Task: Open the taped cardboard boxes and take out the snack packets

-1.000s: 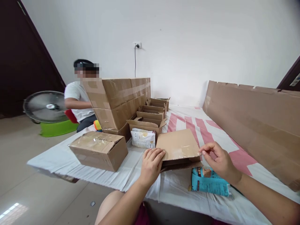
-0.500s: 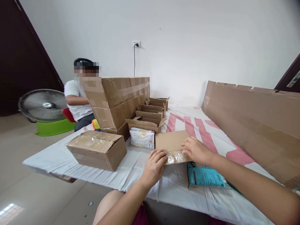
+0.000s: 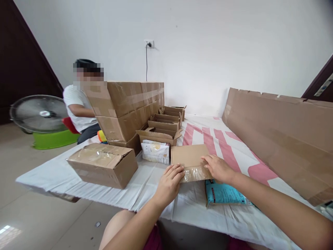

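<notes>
A small cardboard box (image 3: 192, 155) lies in front of me, with clear tape across its near flap. My left hand (image 3: 171, 177) grips the left end of that flap, fingers bent over the edge and thumb hidden. At the right end, my right hand (image 3: 218, 168) holds the box with bent fingers. A blue packet (image 3: 226, 193) lies on the table close to my right wrist, partly covered by the arm. Left of the box, white printed packets (image 3: 155, 152) stand against an open carton (image 3: 157, 136).
Several open cartons (image 3: 168, 118) line up toward the wall, beside stacked taped boxes (image 3: 127, 100). A closed box (image 3: 102, 163) sits at the left on the cloth-covered table (image 3: 145, 187). A tall cardboard panel (image 3: 275, 139) borders the right. Beyond the stack sit a person (image 3: 78, 107) and a fan (image 3: 39, 114).
The view has shifted slightly, so the scene appears farther left. Both hands stay on the cardboard box, with the right fingers changing position a little on its edge.
</notes>
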Available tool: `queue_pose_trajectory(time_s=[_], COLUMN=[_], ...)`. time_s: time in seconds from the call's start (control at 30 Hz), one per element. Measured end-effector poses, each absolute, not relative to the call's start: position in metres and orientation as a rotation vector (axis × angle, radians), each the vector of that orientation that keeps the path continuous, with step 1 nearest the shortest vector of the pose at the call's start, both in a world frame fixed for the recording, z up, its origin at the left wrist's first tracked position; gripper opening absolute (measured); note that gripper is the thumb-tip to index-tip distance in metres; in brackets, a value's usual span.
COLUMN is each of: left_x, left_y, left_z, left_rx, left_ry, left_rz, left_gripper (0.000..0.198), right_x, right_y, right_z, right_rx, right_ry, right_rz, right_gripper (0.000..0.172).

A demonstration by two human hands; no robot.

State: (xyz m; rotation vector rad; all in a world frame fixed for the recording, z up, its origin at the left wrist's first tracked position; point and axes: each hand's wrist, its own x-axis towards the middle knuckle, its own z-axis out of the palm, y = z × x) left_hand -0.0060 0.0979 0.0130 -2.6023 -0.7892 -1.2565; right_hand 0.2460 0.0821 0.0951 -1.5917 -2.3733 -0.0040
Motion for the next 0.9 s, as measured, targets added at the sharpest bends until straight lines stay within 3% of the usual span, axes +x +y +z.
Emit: queue_pose_trajectory(time_s=[0.07,0.33,0.9], left_x=[-0.006,-0.004,-0.003], left_y=[0.098,0.097,0.097], left_z=[0.013,0.014,0.016], left_rx=[-2.593,-2.599,-2.590], left_ry=[-0.781,-0.770,-0.743], left_rz=[-1.260,-1.260,-1.253], left_gripper=[0.038,0.037,0.035], right_x=[0.248,0.241,0.243], right_y=[0.084,0.086,0.074], right_z=[0.094,0.093,0.073], right_rx=[-1.553,-1.533,-1.465], right_ry=[-2.406,-2.459,-2.385], right_rz=[0.004,-0.067,-0.137], right_gripper=[0.034,0.014,0.021])
